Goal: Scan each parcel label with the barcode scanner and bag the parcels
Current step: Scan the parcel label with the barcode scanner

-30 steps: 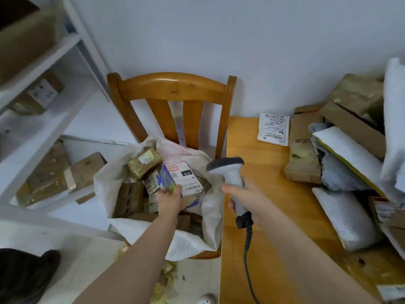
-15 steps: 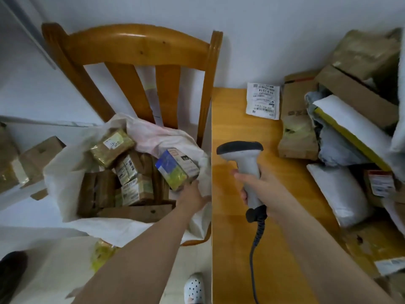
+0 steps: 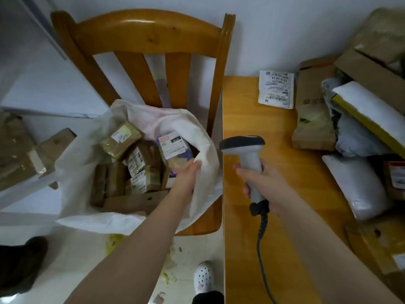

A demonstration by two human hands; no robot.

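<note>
A white sack (image 3: 203, 172) sits open on a wooden chair (image 3: 140, 38) and holds several brown taped parcels (image 3: 140, 170). My left hand (image 3: 186, 174) reaches into the sack and holds a small blue and yellow box (image 3: 174, 150) with a white label, low among the other parcels. My right hand (image 3: 265, 185) grips the handle of a grey barcode scanner (image 3: 243, 145) above the wooden table (image 3: 260, 132); its head points left toward the sack and its cord hangs down.
Cardboard boxes (image 3: 313, 106) and grey and white mailer bags (image 3: 359, 185) are piled on the table's right side. A loose shipping label (image 3: 276, 89) lies at the table's far edge. More boxes (image 3: 19, 154) sit on a white shelf at left.
My left hand lowered the blue and yellow box from above the sack down into it. The scanner in my right hand stayed over the table. My view tilted downward.
</note>
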